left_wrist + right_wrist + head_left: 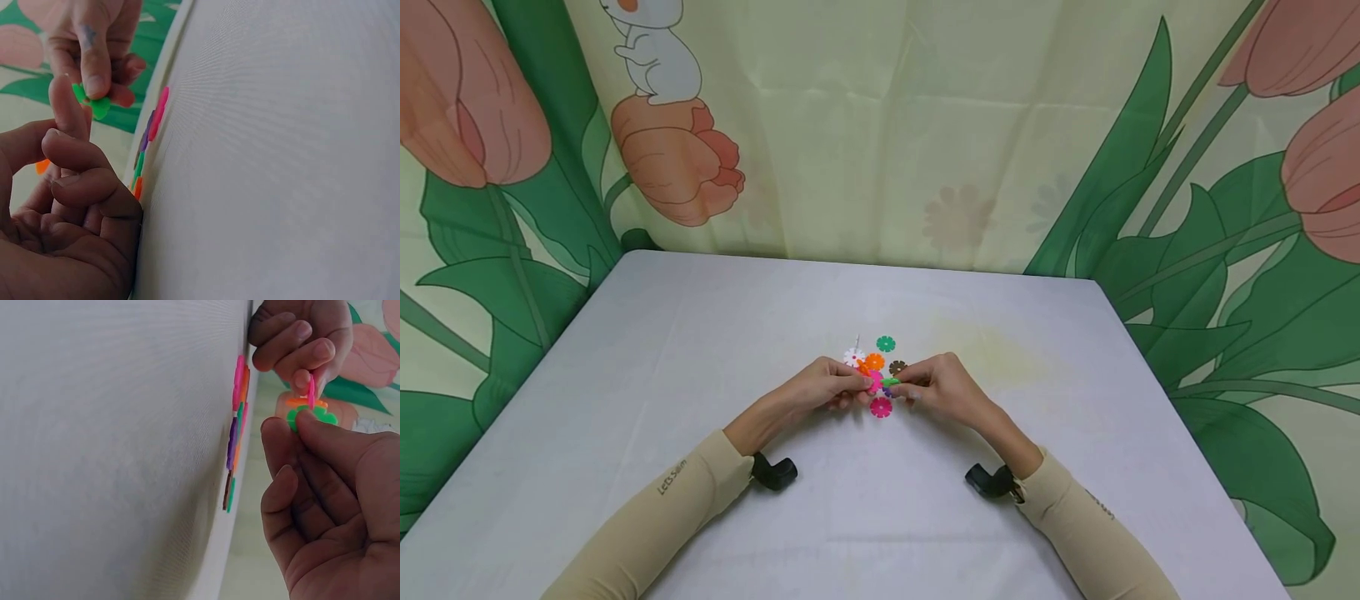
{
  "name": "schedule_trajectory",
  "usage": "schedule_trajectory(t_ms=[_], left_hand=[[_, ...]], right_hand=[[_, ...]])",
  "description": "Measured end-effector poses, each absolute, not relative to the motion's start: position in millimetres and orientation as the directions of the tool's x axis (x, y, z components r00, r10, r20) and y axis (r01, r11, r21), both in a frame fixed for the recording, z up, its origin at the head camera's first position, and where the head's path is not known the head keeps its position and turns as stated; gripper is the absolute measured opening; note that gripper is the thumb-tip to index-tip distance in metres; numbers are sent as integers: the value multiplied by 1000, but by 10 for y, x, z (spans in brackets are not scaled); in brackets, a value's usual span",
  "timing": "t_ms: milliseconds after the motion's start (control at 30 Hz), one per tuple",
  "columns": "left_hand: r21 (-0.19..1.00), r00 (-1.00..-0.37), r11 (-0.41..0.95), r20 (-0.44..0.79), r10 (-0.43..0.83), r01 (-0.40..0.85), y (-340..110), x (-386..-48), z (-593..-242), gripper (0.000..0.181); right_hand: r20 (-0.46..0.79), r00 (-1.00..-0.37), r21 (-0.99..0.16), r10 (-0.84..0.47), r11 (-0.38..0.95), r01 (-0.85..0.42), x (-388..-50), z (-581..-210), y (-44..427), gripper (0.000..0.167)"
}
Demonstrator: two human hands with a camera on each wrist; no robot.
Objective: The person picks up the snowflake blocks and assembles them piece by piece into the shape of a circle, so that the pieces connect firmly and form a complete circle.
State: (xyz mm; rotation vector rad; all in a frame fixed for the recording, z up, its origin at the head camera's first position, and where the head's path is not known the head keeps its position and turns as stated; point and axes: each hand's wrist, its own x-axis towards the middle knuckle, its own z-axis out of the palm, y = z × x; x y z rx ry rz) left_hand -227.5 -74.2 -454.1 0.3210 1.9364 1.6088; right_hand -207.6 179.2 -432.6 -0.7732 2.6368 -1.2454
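Above the table's middle, my left hand (831,383) pinches a pink snowflake disc (876,381) between thumb and finger. An orange snowflake disc (297,401) sits against the pink one in the right wrist view; how they join is hard to see. My right hand (946,390) pinches a green snowflake disc (324,416) by its edge, thumb on top. Green and pink meet or nearly meet; whether they interlock I cannot tell. In the left wrist view, my left fingers (84,187) hide the pink disc, while the green disc (100,107) shows under the right thumb.
Loose snowflake discs lie flat around the hands: teal (886,343), orange (875,361), brown (897,367) and deep pink (881,407). A white disc (853,357) lies at the left, with a thin upright white piece behind it. All rest on a white-covered table (715,333).
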Motion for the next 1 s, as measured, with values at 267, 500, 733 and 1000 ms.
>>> schedule_trajectory(t_ms=[267, 500, 733, 1000], left_hand=[[955, -792, 225, -287, 539, -193, -746, -2281, -4530, 25], [957, -789, 228, -280, 546, -182, -750, -2284, -4543, 26], [958, -791, 223, -276, 546, -180, -742, -2284, -4557, 28], [953, -798, 236, -290, 528, -191, -727, -2266, -4552, 27]], right_hand=[[113, -861, -748, -496, 528, -403, -2081, -4333, 1794, 13], [117, -864, -741, -489, 537, -404, -2081, -4336, 1790, 16], [131, -865, -727, -484, 546, -416, -2070, -4335, 1774, 15], [150, -868, -717, -474, 552, -426, -2064, -4361, 1754, 15]])
